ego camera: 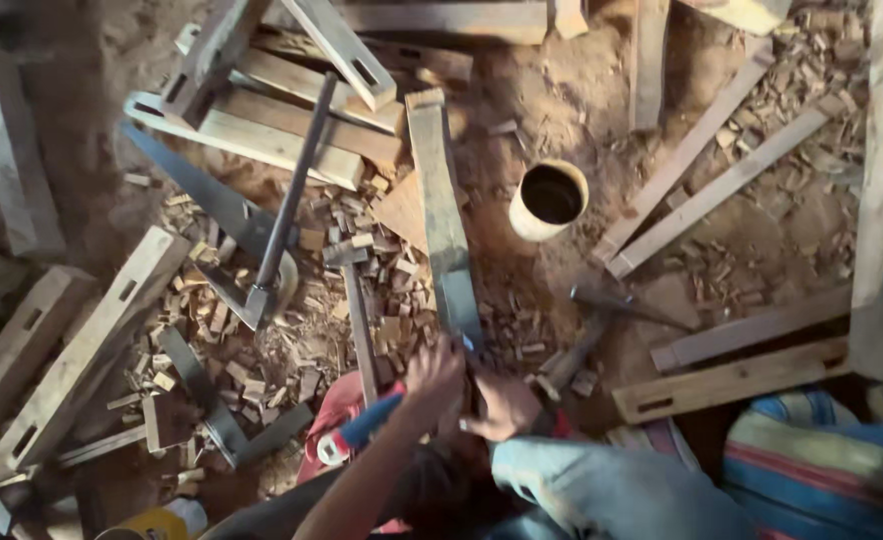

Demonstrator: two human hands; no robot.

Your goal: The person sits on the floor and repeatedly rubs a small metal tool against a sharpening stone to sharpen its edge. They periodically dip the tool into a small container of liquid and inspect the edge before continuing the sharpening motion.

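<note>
A long grey wooden batten [444, 225] runs from the bottom centre up across the sandy ground. My left hand [432, 378] and my right hand [503, 405] are both closed around its near end, side by side and touching. A small blue part [468, 344] shows on the batten just above my fingers; I cannot tell what it is. A blue-handled tool [365, 428] lies under my left forearm on a red cloth [328, 418]. A hammer [359, 305] with a wooden handle lies just left of the batten among wood chips.
A round cream container [548, 200] stands open right of the batten. A second hammer [602, 302] lies to the right. A saw blade [197, 188] and a long metal-handled tool [282, 225] lie to the left. Mortised wooden bars [87, 345] and slats [727, 183] surround the spot.
</note>
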